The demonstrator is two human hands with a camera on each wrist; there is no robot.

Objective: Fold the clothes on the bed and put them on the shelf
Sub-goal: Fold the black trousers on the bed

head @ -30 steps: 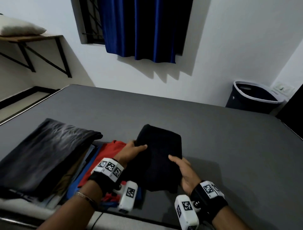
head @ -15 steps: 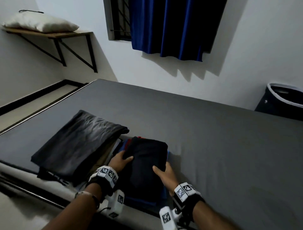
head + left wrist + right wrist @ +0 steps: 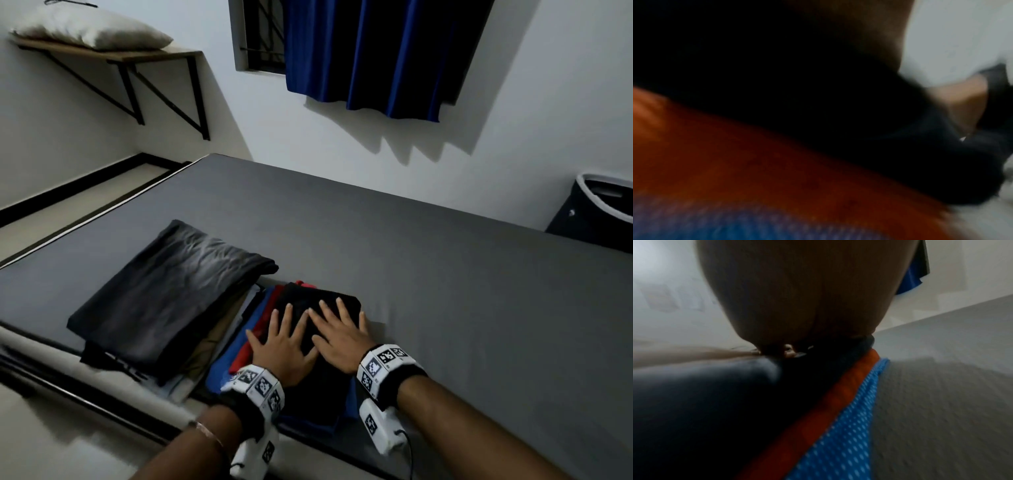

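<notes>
A folded black garment (image 3: 310,303) lies on top of a stack with a red garment (image 3: 263,320) and a blue garment (image 3: 224,365) under it, near the front edge of the grey bed (image 3: 445,274). My left hand (image 3: 282,342) and right hand (image 3: 337,334) both lie flat on the black garment, fingers straight and spread. In the right wrist view the black garment (image 3: 705,410) sits over the red layer (image 3: 838,394) and the dotted blue layer (image 3: 849,434). The left wrist view is blurred, with black cloth (image 3: 777,81) above red cloth (image 3: 735,162).
A second pile topped by a dark grey folded garment (image 3: 171,291) lies left of the stack. A wooden wall shelf (image 3: 113,56) holding a white pillow (image 3: 92,29) hangs at the upper left. A dark laundry basket (image 3: 596,212) stands at the right; blue curtain (image 3: 376,58) behind.
The black garment went from the bed onto the red and blue stack. Both hands let go of its sides and now press flat on top of it.
</notes>
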